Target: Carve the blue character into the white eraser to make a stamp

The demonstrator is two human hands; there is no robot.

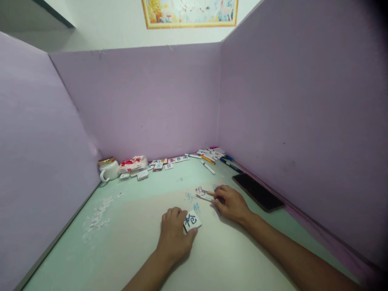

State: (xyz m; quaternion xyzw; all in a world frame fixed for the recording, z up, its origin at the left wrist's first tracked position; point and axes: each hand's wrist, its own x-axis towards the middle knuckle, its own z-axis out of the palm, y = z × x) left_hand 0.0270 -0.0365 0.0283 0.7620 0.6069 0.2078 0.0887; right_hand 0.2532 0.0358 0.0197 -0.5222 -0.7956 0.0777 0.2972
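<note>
- Far left: a white mug [108,169] with a gold rim stands on the worktop [136,242] against the left partition [36,161]. Near it, a scatter of white scraps [97,218] lies along the left edge.
- Just right of the mug: a red-and-white packet [133,163], then a row of small character cards [165,162] along the far wall.
- Near centre: the left hand [175,234] rests on the worktop, fingers curled, with a white card [192,221] bearing a dark blue character pinched between thumb and fingertips. The card stands tilted up off the surface.
- Handling judgement: the card looks light, thin and stiff, with smooth faces likely to slip; an edge pinch, as now, seems the soundest hold. If paper-based, it could crease under pressure.
- Centre right: faint blue characters [190,197] are written directly on the worktop, between the two hands.
- Right of those: the right hand [232,202] lies close to the surface, fingers closed round a white pen [204,197], its tip pointing left at the writing. The pen appears light and rigid, held near the tip.
- Far right: loose markers [209,157] lie in the far corner.
- Right edge: a dark phone [257,192] lies flat beside the right partition, near the right hand but apart from it.
</note>
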